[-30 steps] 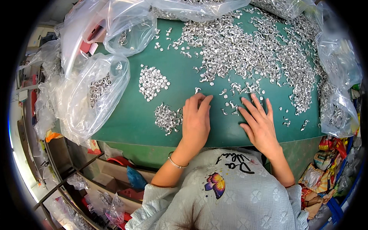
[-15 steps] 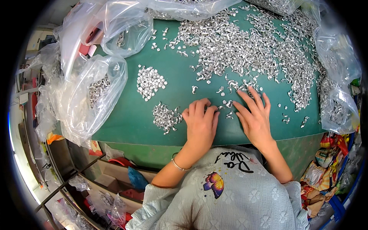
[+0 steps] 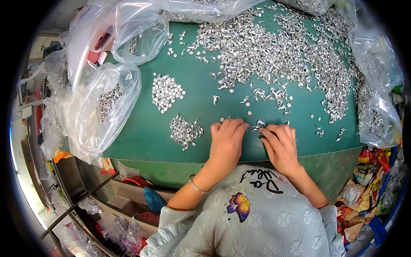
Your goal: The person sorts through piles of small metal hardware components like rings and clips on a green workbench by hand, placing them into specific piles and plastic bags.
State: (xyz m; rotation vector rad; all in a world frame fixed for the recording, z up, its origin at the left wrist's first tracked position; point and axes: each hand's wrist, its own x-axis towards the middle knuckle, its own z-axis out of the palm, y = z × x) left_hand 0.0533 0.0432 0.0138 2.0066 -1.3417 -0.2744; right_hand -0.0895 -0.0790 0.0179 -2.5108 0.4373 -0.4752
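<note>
At the near edge of the green table my left hand (image 3: 227, 139) rests with its fingers curled and close together. A few small silver pieces (image 3: 224, 120) peek out past its fingertips; what it pinches is hidden. Across a narrow gap, my right hand (image 3: 280, 145) is bent, its fingertips closed at a couple of small curved metal pieces (image 3: 258, 124). To the left of my left hand lies a small heap of curved metal pieces (image 3: 186, 130). Farther up is a separate heap of small flower-shaped metal pieces (image 3: 168, 93).
A large spread of mixed silver pieces (image 3: 265, 51) covers the far and right side of the green table (image 3: 145, 124). Clear plastic bags with metal pieces stand at the left (image 3: 102, 107) and right (image 3: 379, 85). Below left are open drawers (image 3: 124, 201); colourful packages (image 3: 357, 188) lie at lower right.
My right hand has drawn back toward me, its spread fingers now curled in, and pieces near it have shifted closer. My left hand's fingers have bunched together slightly nearer me.
</note>
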